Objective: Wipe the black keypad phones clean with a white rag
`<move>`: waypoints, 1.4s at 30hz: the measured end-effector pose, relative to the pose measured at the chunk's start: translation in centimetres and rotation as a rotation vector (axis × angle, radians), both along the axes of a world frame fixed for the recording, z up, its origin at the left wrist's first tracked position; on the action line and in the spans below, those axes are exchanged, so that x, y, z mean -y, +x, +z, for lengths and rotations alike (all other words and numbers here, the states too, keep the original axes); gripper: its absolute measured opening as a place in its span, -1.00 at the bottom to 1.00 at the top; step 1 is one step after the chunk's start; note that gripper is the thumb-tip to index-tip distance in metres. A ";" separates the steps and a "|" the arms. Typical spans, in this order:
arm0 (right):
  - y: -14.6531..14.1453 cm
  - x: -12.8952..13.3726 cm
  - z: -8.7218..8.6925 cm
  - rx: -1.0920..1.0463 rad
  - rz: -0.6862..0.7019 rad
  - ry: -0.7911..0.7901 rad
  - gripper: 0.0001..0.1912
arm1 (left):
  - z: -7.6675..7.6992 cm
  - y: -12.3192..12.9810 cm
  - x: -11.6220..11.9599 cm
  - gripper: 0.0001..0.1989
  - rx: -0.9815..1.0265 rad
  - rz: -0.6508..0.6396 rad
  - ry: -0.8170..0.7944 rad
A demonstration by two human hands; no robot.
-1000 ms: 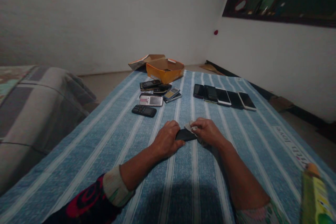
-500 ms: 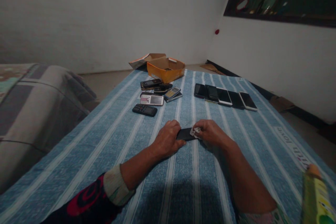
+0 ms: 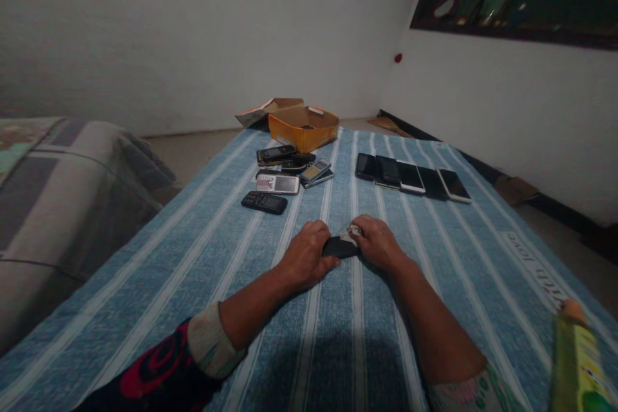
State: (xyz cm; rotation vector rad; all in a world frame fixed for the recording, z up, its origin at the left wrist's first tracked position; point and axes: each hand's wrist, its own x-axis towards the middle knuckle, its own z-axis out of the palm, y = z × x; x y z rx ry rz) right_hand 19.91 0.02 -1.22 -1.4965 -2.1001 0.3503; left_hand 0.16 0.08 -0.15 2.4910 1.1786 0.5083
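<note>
The left hand (image 3: 305,256) is gripping one dark phone (image 3: 338,249) by its left end; the right hand (image 3: 380,243) is pinching one white wipe (image 3: 347,237), covering part of that phone. Beyond the left fingers, one black keypad phone (image 3: 264,202), one silver phone (image 3: 279,184), one phone pile (image 3: 316,171) and one orange box (image 3: 302,138) are lying. Beyond the right fingers, apparently five phones (image 3: 412,178) are forming a row; rightward, nearer the wearer, one bottle (image 3: 579,360) is occupying space.
</note>
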 end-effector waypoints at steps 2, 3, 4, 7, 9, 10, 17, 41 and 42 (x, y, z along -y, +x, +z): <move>0.0 0.0 -0.2 -0.061 -0.031 0.000 -0.84 | 0.0 0.0 0.0 -0.77 0.004 0.001 0.008; 0.1 0.0 -0.2 -0.122 -0.035 -0.016 -0.84 | 0.0 0.0 0.0 -0.78 0.009 0.000 0.009; 0.3 0.1 -0.1 -0.196 -0.033 -0.035 -0.83 | 0.1 0.0 0.0 -0.78 0.013 -0.001 0.009; 0.7 0.5 0.4 -0.351 0.009 -0.089 -0.69 | 0.2 -0.1 0.1 -0.77 0.010 0.000 0.001; 0.8 0.8 1.0 -0.298 0.066 -0.128 -0.70 | 0.1 -0.1 0.1 -0.77 0.005 0.000 -0.003; 0.8 0.9 1.3 -0.240 0.100 -0.150 -0.76 | 0.1 -0.1 0.0 -0.76 0.006 -0.002 -0.002; 0.9 0.7 1.8 -0.099 0.020 -0.123 -0.83 | -0.1 -0.1 0.0 -0.78 0.011 0.000 0.003; -2.2 1.1 0.8 -0.940 -0.329 -0.058 -0.87 | 0.1 -0.4 0.3 -0.64 0.104 -0.003 0.035; -2.4 1.3 1.0 -1.002 -0.328 -0.084 -0.87 | 0.2 -0.5 0.3 -0.64 0.131 0.010 0.065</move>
